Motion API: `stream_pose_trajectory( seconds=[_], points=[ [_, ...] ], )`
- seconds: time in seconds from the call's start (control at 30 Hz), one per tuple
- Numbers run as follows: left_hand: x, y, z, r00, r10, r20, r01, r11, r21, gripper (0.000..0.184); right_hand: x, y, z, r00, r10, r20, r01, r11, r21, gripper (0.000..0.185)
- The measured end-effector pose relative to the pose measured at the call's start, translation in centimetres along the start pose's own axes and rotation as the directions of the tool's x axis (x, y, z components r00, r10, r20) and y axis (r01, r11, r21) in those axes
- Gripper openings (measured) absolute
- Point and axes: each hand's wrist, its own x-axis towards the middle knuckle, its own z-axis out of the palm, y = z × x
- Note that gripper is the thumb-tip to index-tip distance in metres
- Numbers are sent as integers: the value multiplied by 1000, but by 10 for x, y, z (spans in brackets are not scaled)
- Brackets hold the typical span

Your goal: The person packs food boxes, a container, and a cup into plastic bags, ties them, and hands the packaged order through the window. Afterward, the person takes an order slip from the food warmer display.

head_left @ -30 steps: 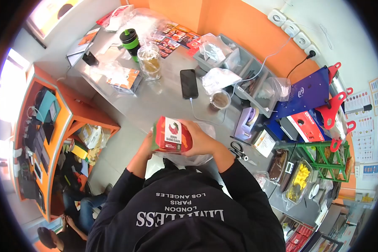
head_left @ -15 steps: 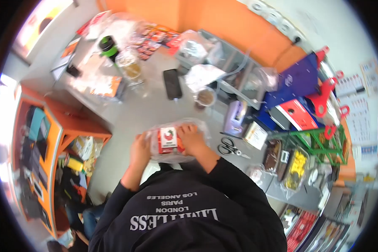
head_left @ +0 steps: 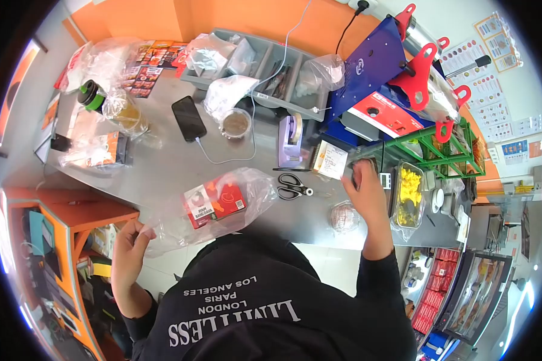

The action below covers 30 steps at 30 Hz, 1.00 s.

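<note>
A red and white food box (head_left: 215,203) printed "AYAM BANG DAVA" lies inside a clear plastic bag (head_left: 256,194) at the front of the steel table. My left hand (head_left: 128,251) is off the table's front edge, its thumb and fingers closed on the bag's left end. Over on the right, my right hand (head_left: 369,194) is at a dark brown container (head_left: 374,157), thumb and forefinger apart; its other fingertips are partly hidden. Between the bag and this hand are black-handled scissors (head_left: 292,188), a stack of paper slips (head_left: 330,160) and a round plastic-wrapped item (head_left: 345,216).
Behind the bag are a phone (head_left: 189,119) on a cable, a lidded cup (head_left: 235,123), a purple tape dispenser (head_left: 291,144) and a grey divided bin (head_left: 259,75). A tray of yellow packets (head_left: 408,198) and a green rack (head_left: 439,150) stand right. An orange shelf (head_left: 72,207) stands left.
Both hands were on the bagged box. My right hand has let go and moved right to the dark container; my left hand has moved left and down, gripping the bag's end. The view has shifted.
</note>
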Motion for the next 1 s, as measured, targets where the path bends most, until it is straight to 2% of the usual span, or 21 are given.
stream_pose_trajectory(
  seconds=[0.03, 0.07, 0.13, 0.17, 0.23, 0.27, 0.3, 0.37, 0.4, 0.5, 0.53, 0.57, 0.63, 0.67, 0.73, 0.8, 0.87, 0.93, 0.97, 1.0],
  points=[
    [2, -2, 4, 998, 16, 65, -9, 995, -99, 13, -18, 49, 18, 964, 189, 188, -149, 967, -207, 75],
    [3, -1, 9, 997, 18, 70, -11, 995, -97, 13, -43, 92, 41, 859, 395, 325, -240, 872, -426, 95],
    [2, 6, 24, 996, 88, 23, -77, 947, -312, 23, -83, 167, 103, 890, 326, 320, -284, 943, -171, 125],
    [2, 9, 27, 996, 84, 12, -76, 946, -316, 23, -86, 160, 102, 893, 315, 323, -272, 947, -173, 125],
    [3, 17, 29, 992, 122, -15, -120, 944, -307, 27, -96, 138, 105, 809, 537, 240, -551, 835, -10, 125],
    [4, 18, 30, 993, 115, -25, -117, 946, -302, 27, -103, 159, 119, 873, 458, 165, -466, 885, 12, 113],
    [5, 17, 32, 991, 124, -43, -131, 930, -343, 28, -104, 163, 114, 878, 446, 177, -456, 890, 20, 113],
    [5, 18, 32, 988, 125, -94, -151, 918, -367, 29, -101, 165, 109, 795, 473, 381, -585, 762, 277, 93],
    [6, 21, 35, 987, 121, -105, -153, 906, -394, 29, -108, 163, 118, 852, 447, 274, -524, 747, 410, 74],
    [9, 18, 39, 983, 116, -142, -168, 881, -443, 28, -111, 156, 114, 876, 416, 243, -482, 772, 414, 68],
    [9, 16, 39, 982, 134, -134, -180, 877, -445, 27, -107, 150, 104, 867, 388, 314, -486, 800, 353, 60],
    [9, 17, 40, 981, 152, -122, -191, 873, -448, 26, -100, 147, 105, 871, 374, 318, -475, 805, 355, 60],
    [10, 22, 46, 977, 138, -164, -200, 862, -465, 21, -87, 142, 105, 895, 278, 350, -436, 716, 545, 52],
    [11, 21, 47, 977, 144, -158, -203, 856, -475, 22, -76, 115, 92, 899, 211, 383, -429, 596, 678, 49],
    [12, 20, 46, 975, 151, -165, -214, 849, -483, 22, -51, 30, 51, 922, 30, 387, -376, 317, 871, 60],
    [12, 20, 45, 973, 195, -122, -230, 850, -475, 26, -27, -34, 30, 929, -228, 291, -256, 171, 951, 71],
    [12, 20, 47, 974, 194, -120, -228, 854, -467, 26, -6, -103, 17, 882, -425, 202, -118, 215, 969, 74],
    [13, 18, 50, 974, 196, -117, -228, 858, -461, 25, 10, -164, 22, 768, -626, 138, 0, 215, 977, 70],
    [13, 17, 51, 971, 199, -129, -237, 852, -466, 24, 17, -188, 37, 734, -671, 101, 155, 310, 938, 67],
    [13, 16, 53, 969, 203, -142, -246, 847, -471, 22, 16, -215, 36, 710, -643, 286, -20, 388, 921, 65]
  ],
)
